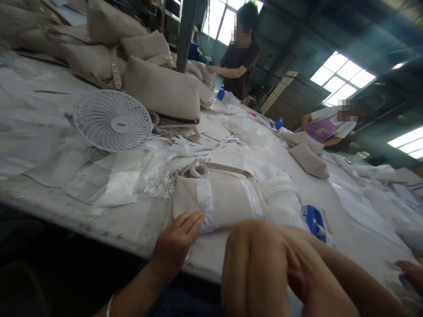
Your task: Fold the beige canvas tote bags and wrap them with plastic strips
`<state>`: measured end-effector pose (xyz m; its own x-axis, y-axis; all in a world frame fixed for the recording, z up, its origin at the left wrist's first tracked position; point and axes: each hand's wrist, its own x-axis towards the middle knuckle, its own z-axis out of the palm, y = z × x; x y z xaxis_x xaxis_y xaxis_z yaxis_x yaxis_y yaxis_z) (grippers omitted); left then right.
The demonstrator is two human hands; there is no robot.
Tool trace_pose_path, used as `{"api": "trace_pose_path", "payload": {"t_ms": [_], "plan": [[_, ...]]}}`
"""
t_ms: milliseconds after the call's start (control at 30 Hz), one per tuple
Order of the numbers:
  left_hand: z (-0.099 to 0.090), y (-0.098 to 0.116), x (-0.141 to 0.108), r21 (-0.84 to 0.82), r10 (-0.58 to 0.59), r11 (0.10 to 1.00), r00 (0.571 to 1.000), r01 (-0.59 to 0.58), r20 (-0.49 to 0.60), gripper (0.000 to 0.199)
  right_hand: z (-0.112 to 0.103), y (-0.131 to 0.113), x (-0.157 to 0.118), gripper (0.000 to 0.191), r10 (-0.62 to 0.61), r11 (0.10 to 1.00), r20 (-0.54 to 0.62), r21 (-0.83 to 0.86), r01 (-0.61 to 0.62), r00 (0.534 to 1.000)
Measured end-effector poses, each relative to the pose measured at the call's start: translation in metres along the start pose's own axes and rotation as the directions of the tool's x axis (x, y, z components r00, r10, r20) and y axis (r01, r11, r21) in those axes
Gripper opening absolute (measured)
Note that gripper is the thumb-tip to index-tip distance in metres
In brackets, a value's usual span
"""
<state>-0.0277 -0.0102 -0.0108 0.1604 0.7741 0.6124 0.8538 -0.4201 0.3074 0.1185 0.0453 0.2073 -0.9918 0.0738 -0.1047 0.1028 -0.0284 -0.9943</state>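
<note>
A beige bag (228,200) lies on the table with white strips wrapped across it and a strap along its top. My left hand (178,235) rests its fingertips on the bag's lower left edge, fingers close together. Large in the foreground, my right hand (264,264) is raised in front of the bag's lower right side with its fingers bent down; what it holds, if anything, is hidden. Behind it, a blue tape dispenser (314,222) sits to the right of the bag, beside crumpled white wrapping (280,193).
A white round fan (112,121) stands at left before piled beige bags (161,88). Paper scraps and clear plastic packets (120,187) lie behind and left. Two people (239,57) work across the table (109,224). Another hand (410,270) shows at the right edge.
</note>
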Motion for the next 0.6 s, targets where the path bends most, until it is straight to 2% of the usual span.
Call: {"api": "trace_pose_path", "payload": {"t_ms": [67, 133, 200, 300, 367, 467, 533, 600], "plan": [[0.002, 0.001, -0.001, -0.006, -0.01, 1.0, 1.0, 0.01, -0.019, 0.041, -0.034, 0.007, 0.011, 0.021, 0.045, 0.994, -0.01, -0.099, -0.045, 0.999], [0.003, 0.001, -0.001, -0.003, -0.02, 1.0, 0.999, 0.02, -0.046, 0.038, -0.068, 0.021, 0.019, 0.024, 0.139, 0.929, -0.095, -0.332, -0.163, 0.986], [0.004, 0.001, 0.0, -0.003, -0.026, 1.0, 0.998, 0.026, -0.057, 0.035, -0.098, 0.038, 0.027, 0.028, 0.215, 0.766, -0.164, -0.583, -0.27, 0.963], [0.004, 0.001, 0.002, 0.0, -0.025, 1.0, 0.999, 0.025, -0.045, 0.035, -0.131, 0.059, 0.039, 0.025, 0.235, 0.445, -0.21, -0.845, -0.297, 0.949], [0.004, 0.001, 0.003, 0.002, -0.022, 1.0, 0.999, 0.022, -0.043, 0.036, -0.144, 0.066, 0.049, 0.022, 0.241, 0.262, -0.21, -0.926, -0.271, 0.948], [0.003, 0.001, 0.003, 0.004, -0.017, 1.0, 0.999, 0.018, -0.038, 0.036, -0.151, 0.069, 0.066, 0.018, 0.301, 0.046, -0.211, -0.971, -0.235, 0.93], [0.004, 0.001, 0.002, 0.004, -0.018, 1.0, 0.999, 0.018, -0.032, 0.036, -0.15, 0.068, 0.075, 0.02, 0.339, -0.071, -0.23, -0.973, -0.219, 0.912], [0.004, 0.001, 0.002, 0.003, -0.019, 1.0, 0.999, 0.019, -0.027, 0.035, -0.147, 0.065, 0.081, 0.024, 0.365, -0.144, -0.245, -0.968, -0.205, 0.898]]}}
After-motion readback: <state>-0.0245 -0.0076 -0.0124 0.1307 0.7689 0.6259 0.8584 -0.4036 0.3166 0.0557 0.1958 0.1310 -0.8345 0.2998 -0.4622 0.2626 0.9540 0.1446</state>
